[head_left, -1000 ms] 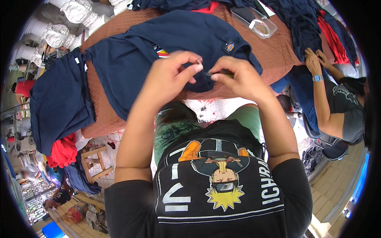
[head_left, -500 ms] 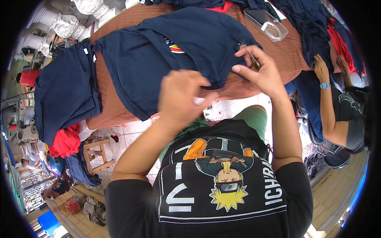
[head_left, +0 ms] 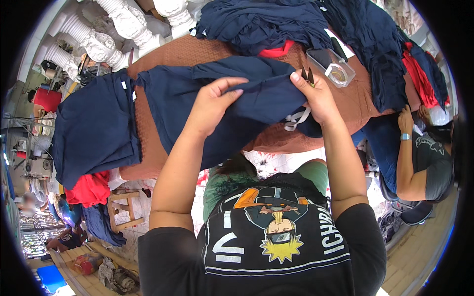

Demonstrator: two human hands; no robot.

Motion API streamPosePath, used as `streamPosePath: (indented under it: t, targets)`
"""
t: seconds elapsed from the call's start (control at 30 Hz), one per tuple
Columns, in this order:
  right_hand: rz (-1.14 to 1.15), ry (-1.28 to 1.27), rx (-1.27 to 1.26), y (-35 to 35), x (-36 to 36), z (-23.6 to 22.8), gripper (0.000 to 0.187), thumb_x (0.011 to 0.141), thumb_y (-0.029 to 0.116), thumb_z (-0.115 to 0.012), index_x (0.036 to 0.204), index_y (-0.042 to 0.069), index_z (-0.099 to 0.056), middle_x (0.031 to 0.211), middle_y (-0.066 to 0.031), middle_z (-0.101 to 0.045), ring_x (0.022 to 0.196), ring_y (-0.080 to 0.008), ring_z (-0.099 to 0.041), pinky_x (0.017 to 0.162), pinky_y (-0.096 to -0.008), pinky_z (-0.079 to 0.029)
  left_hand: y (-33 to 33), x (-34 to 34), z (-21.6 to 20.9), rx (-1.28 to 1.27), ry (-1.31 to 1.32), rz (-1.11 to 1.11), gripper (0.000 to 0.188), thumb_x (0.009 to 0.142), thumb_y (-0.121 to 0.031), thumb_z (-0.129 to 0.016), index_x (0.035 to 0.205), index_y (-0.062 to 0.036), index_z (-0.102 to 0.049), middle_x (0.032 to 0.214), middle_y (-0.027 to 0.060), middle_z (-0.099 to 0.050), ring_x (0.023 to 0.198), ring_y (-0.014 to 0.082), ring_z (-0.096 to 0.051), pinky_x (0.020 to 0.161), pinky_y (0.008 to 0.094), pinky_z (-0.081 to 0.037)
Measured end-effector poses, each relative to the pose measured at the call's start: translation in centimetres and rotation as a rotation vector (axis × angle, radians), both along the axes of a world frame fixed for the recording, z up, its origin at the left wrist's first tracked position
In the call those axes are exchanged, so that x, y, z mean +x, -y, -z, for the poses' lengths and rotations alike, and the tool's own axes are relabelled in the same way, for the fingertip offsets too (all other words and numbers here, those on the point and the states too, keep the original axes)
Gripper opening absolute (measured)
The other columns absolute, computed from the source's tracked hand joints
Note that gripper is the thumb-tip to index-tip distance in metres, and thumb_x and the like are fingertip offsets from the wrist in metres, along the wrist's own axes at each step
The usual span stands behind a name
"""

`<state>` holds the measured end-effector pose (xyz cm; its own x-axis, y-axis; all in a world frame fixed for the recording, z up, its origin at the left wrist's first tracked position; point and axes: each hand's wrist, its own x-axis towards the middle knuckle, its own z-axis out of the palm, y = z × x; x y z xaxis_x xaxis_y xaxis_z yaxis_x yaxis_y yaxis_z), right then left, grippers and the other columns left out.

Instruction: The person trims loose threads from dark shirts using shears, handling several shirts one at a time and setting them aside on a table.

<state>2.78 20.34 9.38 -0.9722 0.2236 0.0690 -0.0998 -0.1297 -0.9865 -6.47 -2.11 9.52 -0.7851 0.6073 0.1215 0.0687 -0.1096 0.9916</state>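
Observation:
A navy garment (head_left: 266,101) lies partly on the cloth-covered table, its right part raised between my hands. My left hand (head_left: 210,106) pinches a fold of it between thumb and fingers. At the right end, my right hand (head_left: 320,101) grips the fabric edge under its thumb. That same hand also holds small thread snips (head_left: 307,75), their dark pointed blades sticking up past the fingers. Below the right hand a white cord or tape (head_left: 298,118) hangs from the garment. Folded navy clothing (head_left: 96,123) rests at the table's left end.
Brown textured cloth (head_left: 173,56) covers the table. A clear plastic box (head_left: 340,74) with a tape roll stands beyond my right hand. Navy garments (head_left: 266,24) are heaped at the back. At the right, a co-worker's arm (head_left: 406,148) reaches to the table. A wooden stool (head_left: 123,209) stands at lower left.
My hands have gone from loose, apart from the cloth, to gripping the garment. Its right part has been lifted and turned, covering the colourful print and exposing the white cord.

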Motion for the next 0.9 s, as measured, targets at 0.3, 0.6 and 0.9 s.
streamPosePath:
  t: [0.3, 0.6, 0.9]
  targets:
    - [-0.005, 0.012, 0.204, -1.1, -1.2, 0.4, 0.018, 0.091, 0.027, -0.067, 0.090, 0.009, -0.064, 0.075, 0.0078, -0.056, 0.067, -0.0008, -0.049, 0.059, -0.0170, -0.038, -0.1, -0.3, 0.2, 0.000, 0.230, 0.004, 0.020, 0.093, -0.018, -0.064, 0.100, 0.0009, -0.069, 0.090, 0.0007, -0.068, 0.082, 0.0047, -0.060, 0.075, 0.0212, -0.049]
    - [0.356, -0.092, 0.556, -11.2, 4.2, -1.7, 0.035, 0.086, -0.010, -0.043, 0.105, 0.007, -0.066, 0.089, 0.0016, -0.062, 0.064, -0.0029, -0.049, 0.057, -0.0198, -0.039, -5.2, 10.2, 2.7, -0.004, -0.935, 0.232, 0.036, 0.081, -0.017, -0.072, 0.116, -0.0112, -0.066, 0.132, 0.0104, -0.055, 0.124, 0.0275, -0.052, 0.105, 0.0396, -0.040]
    - [0.206, -0.146, 1.062, -3.3, -2.4, 0.8, 0.034, 0.080, 0.017, -0.074, 0.111, 0.006, -0.067, 0.117, -0.0132, -0.065, 0.111, -0.0228, -0.060, 0.090, -0.0343, -0.049, -0.6, -2.7, 2.6, -0.536, -0.970, -0.498, 0.037, 0.077, -0.016, -0.070, 0.111, -0.0079, -0.059, 0.119, 0.0092, -0.058, 0.119, 0.0288, -0.047, 0.102, 0.0421, -0.034]
